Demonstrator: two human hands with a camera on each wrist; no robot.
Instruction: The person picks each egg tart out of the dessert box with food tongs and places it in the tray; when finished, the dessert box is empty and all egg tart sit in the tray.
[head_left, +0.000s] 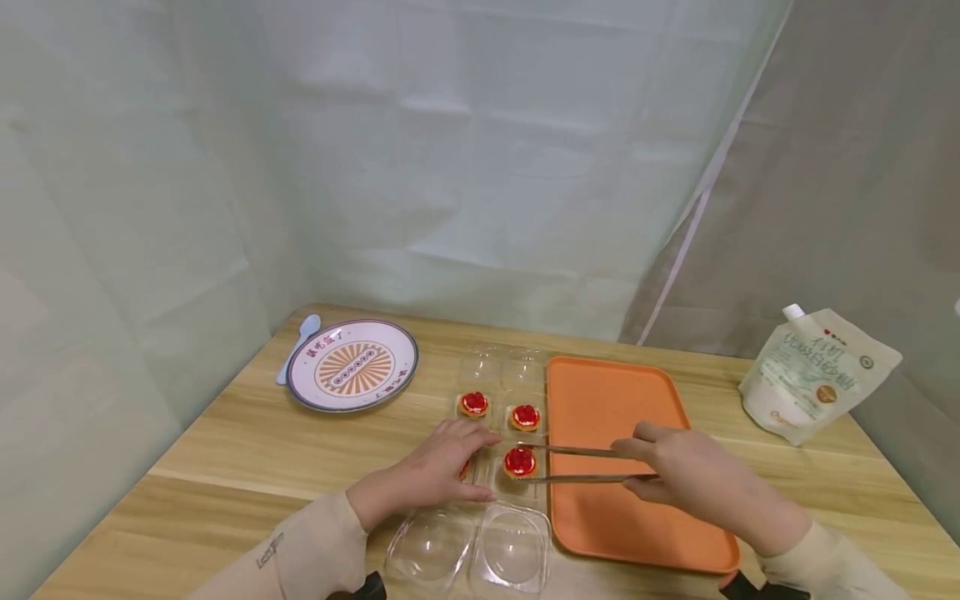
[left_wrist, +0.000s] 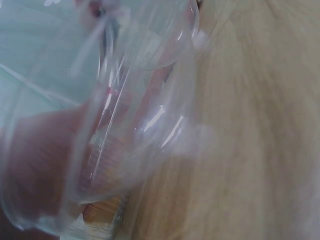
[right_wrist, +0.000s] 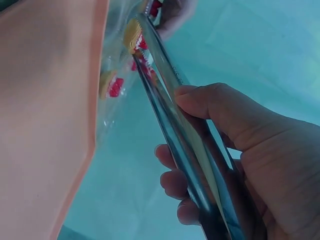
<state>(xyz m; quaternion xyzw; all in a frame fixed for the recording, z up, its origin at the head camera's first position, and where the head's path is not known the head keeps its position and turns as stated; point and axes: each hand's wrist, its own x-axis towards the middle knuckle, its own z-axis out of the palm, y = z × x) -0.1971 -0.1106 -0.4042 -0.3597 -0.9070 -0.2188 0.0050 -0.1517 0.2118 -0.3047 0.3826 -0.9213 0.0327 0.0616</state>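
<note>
My right hand [head_left: 693,467] grips metal tongs [head_left: 581,452], thumb on one arm and fingers curled round the other. The tong tips stand on either side of a tart with red topping [head_left: 521,462], low over a clear plastic box [head_left: 537,492]. In the right wrist view the serrated tips lie at a tart [right_wrist: 132,36]. My left hand [head_left: 442,462] rests at the clear boxes, thumb and fingers spread, partly hiding another tart [head_left: 465,470]. Behind it sit two more tarts, one left [head_left: 474,404], one right [head_left: 525,417]. Clear lids [left_wrist: 165,120] blur the left wrist view.
An orange tray [head_left: 622,400] lies right of the boxes, under the right hand and tongs. Clear lids [head_left: 512,546] spread toward the front. A patterned plate [head_left: 352,367] and pale blue spoon [head_left: 298,348] are at back left. A spouted pouch [head_left: 817,375] stands at right.
</note>
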